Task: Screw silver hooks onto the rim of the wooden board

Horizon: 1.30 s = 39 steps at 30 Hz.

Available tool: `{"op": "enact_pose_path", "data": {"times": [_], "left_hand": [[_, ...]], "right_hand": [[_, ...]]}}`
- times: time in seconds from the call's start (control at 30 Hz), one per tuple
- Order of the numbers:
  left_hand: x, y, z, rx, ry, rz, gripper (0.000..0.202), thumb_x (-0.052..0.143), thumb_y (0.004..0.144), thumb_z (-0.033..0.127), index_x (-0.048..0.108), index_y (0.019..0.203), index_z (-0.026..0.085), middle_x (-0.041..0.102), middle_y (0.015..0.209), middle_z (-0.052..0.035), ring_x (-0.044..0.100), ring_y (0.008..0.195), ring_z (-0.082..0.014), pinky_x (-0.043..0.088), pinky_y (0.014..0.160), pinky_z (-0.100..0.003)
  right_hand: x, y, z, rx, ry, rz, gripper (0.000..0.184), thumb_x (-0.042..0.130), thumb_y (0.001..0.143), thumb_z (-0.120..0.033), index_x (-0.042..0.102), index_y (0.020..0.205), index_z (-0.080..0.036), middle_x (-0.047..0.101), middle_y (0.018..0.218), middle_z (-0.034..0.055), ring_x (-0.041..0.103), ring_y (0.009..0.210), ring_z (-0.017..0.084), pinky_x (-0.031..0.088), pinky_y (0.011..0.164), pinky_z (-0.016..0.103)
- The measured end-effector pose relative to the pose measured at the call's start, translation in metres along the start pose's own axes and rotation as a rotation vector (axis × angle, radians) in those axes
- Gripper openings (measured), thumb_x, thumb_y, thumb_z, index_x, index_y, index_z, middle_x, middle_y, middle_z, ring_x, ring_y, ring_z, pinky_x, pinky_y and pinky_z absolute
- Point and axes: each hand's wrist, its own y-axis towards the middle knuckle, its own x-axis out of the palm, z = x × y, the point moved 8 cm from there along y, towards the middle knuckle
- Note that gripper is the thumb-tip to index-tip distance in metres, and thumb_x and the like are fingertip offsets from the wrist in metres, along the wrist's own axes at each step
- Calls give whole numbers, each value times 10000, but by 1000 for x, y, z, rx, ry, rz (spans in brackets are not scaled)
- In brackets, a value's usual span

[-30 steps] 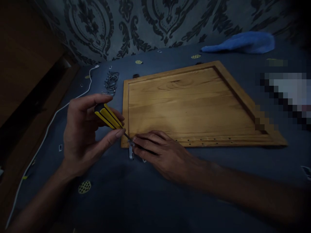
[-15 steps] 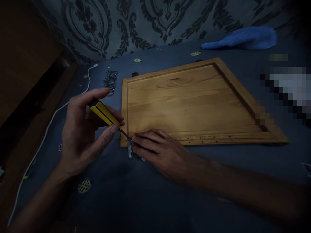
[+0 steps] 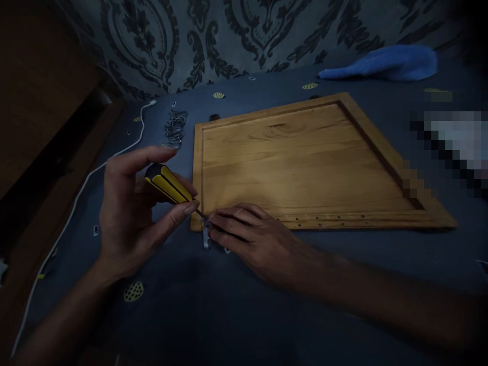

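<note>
My left hand (image 3: 131,213) grips a yellow and black screwdriver (image 3: 170,185) between thumb and fingers, its tip down at the near left corner of a wooden board (image 3: 297,162). A small metal hook (image 3: 206,237) hangs off that corner's edge. My right hand (image 3: 253,241) lies on the board's near edge, fingers together, pinning the hook at the screwdriver's tip. A row of small holes (image 3: 328,219) runs along the board's near rail.
The board lies on a dark blue cloth (image 3: 213,305) with yellow dots. A pile of metal hooks (image 3: 174,127) sits past my left hand. A white cable (image 3: 87,178) runs down the left. A blue towel (image 3: 385,62) lies at the back right. Patterned fabric (image 3: 229,35) rises behind.
The screwdriver handle has turned slightly in my left fingers. My right hand stays on the hook. The view has shifted a little.
</note>
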Motion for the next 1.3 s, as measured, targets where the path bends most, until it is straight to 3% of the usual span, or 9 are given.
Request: {"op": "enact_pose_path", "data": {"times": [0.13, 0.23, 0.33, 0.47, 0.57, 0.67, 0.93, 1.07, 1.3], "left_hand": [[-10, -1, 7, -1, 96, 112, 436, 829, 876, 188, 612, 1238, 298, 594, 1304, -6, 748, 831, -167, 668, 686, -426], [-11, 2, 3, -79, 130, 65, 362, 717, 950, 216, 568, 1263, 319, 641, 1034, 14, 699, 746, -150, 610, 646, -394], [3, 2, -17, -237, 182, -228, 275, 608, 982, 206, 574, 1230, 319, 590, 775, 48, 577, 585, -123, 477, 507, -282], [30, -13, -41, -299, 229, -681, 85, 571, 1006, 249, 635, 953, 227, 631, 742, 44, 575, 613, -117, 420, 536, -236], [39, -20, -46, -296, 184, -813, 223, 564, 1041, 326, 635, 868, 204, 669, 765, 34, 629, 678, -127, 453, 610, -237], [34, -12, -41, -276, 151, -712, 178, 571, 1043, 321, 657, 925, 219, 666, 776, 24, 627, 680, -140, 473, 611, -249], [-9, 11, -9, -38, 71, -140, 238, 592, 1050, 427, 732, 975, 251, 659, 912, -50, 628, 834, -208, 538, 683, -375], [-12, 8, -6, -56, 2, -61, 253, 618, 1044, 434, 735, 969, 222, 637, 844, -21, 556, 590, -124, 442, 440, -311], [-4, 2, -11, -141, -58, -62, 203, 651, 1024, 428, 732, 950, 257, 614, 867, -34, 604, 624, -132, 471, 437, -272]], "right_hand": [[0, 0, 0, -6, 21, 4, 325, 498, 1019, -103, 685, 1284, -105, 748, 1309, 94, 642, 1236, 247, 506, 1051, 421], [1, 0, 0, -6, 26, -6, 335, 496, 1009, -90, 689, 1283, -111, 747, 1310, 107, 641, 1247, 240, 515, 1048, 423], [2, 0, 0, 4, -3, -14, 340, 494, 1001, -83, 701, 1267, -128, 748, 1312, 105, 644, 1247, 238, 522, 1042, 423], [1, 2, -1, -3, -13, 11, 323, 497, 1001, -78, 710, 1240, -119, 758, 1293, 94, 660, 1199, 237, 532, 1015, 409], [1, 3, -1, -8, -8, 11, 313, 503, 1000, -78, 713, 1228, -116, 758, 1290, 97, 666, 1171, 238, 536, 1001, 410], [1, 3, 0, -2, -1, -7, 316, 517, 1003, -81, 703, 1257, -111, 751, 1298, 112, 651, 1207, 239, 525, 1025, 422], [0, 1, 0, 3, 23, -24, 325, 500, 1026, -102, 696, 1285, -104, 738, 1331, 107, 645, 1251, 241, 513, 1065, 422], [0, 1, 1, 8, 29, -29, 339, 460, 1040, -97, 695, 1284, -102, 733, 1340, 111, 652, 1245, 244, 524, 1048, 423], [2, 0, 1, 0, 11, -31, 330, 477, 1042, -111, 691, 1293, -111, 726, 1358, 108, 649, 1252, 251, 539, 1039, 440]]}}
